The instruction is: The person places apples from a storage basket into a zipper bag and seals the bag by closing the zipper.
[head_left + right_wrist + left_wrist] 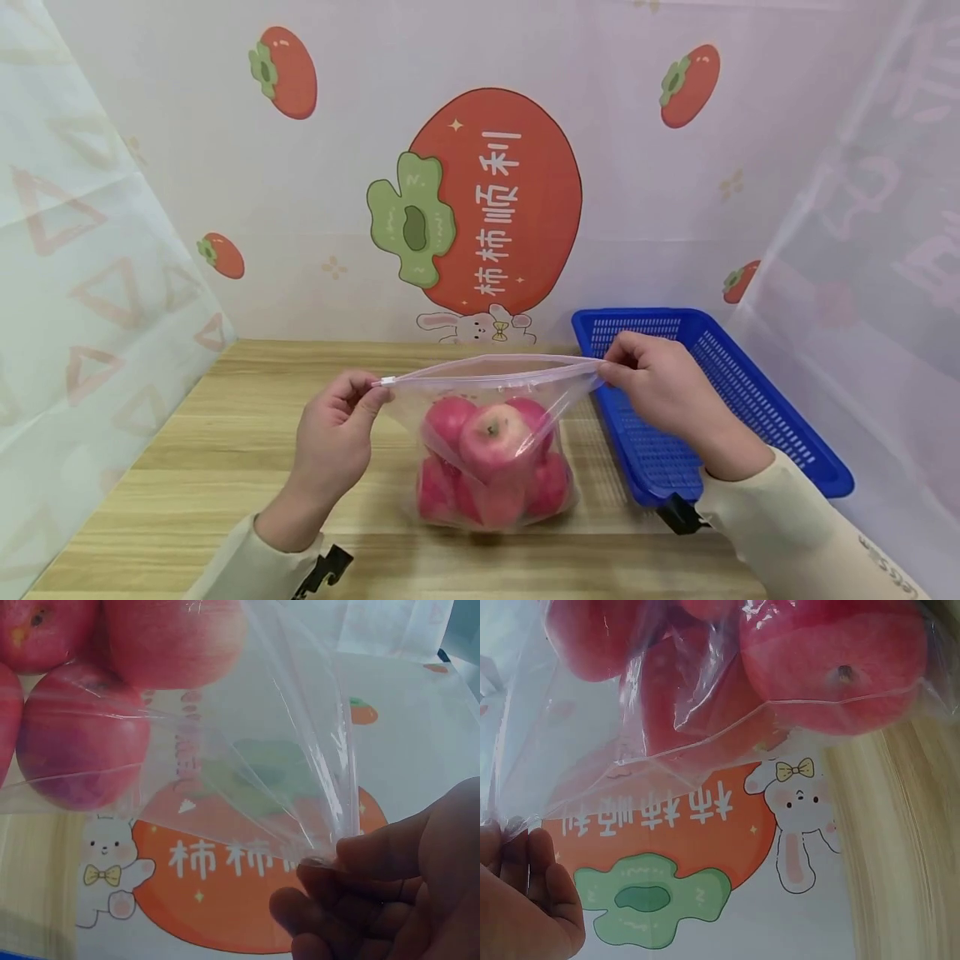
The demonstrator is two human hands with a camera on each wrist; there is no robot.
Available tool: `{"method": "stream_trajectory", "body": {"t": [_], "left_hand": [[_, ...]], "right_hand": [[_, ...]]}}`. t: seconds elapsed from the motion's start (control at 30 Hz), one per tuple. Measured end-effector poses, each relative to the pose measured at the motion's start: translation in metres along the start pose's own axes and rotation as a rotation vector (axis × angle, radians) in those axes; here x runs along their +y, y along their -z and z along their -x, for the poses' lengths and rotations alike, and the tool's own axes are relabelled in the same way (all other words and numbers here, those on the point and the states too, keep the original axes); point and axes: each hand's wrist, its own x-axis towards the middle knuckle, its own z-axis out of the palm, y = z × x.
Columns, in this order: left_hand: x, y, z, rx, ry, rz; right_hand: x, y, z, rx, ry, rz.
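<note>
A clear zip bag point(405, 408) full of several red apples point(495, 442) stands on the wooden table, its mouth parted a little along the top. At the mouth's left end, beside the white slider point(387, 381), my left hand point(333, 437) pinches the bag between thumb and fingers. My right hand point(663, 387) pinches the opposite top corner, pulling the plastic out to the right. In the left wrist view, apples point(832, 660) press against the film above the curled fingers point(544, 877). The right wrist view has the thumb point(382, 847) on the gathered bag corner point(322, 847).
A blue plastic basket point(757, 400) with slotted sides stands at the right, partly behind my right hand and forearm. The wooden table point(225, 467) runs back to a printed cloth wall point(622, 208). Cloth sides rise at left and right.
</note>
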Motion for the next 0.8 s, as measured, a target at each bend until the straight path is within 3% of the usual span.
{"method": "stream_trajectory", "body": {"t": [0.1,0.23,0.3,0.4,0.5,0.6,0.7,0.8], "left_hand": [[0.004,-0.003,0.002,0.009,-0.031,0.000],[0.012,-0.009,0.005,0.026,-0.151,-0.047],[0.016,-0.012,0.006,0.029,-0.231,-0.076],[0.022,-0.017,0.008,0.029,-0.337,-0.093],[0.027,-0.019,0.009,0.029,-0.422,-0.087],[0.030,-0.021,0.009,0.011,-0.476,-0.066],[0.032,-0.022,0.011,-0.017,-0.511,-0.049],[0.034,-0.024,0.012,-0.032,-0.540,-0.035]], "right_hand": [[0.000,0.001,-0.001,-0.017,0.004,0.025],[-0.017,0.003,0.003,0.025,0.065,0.108],[-0.034,0.003,0.010,0.079,0.158,0.140],[-0.064,-0.002,0.024,0.142,0.360,0.145],[-0.092,-0.013,0.032,0.156,0.580,0.133],[-0.111,-0.029,0.030,0.163,0.729,0.151],[-0.119,-0.041,0.023,0.184,0.790,0.188],[-0.121,-0.047,0.018,0.193,0.787,0.228]]}}
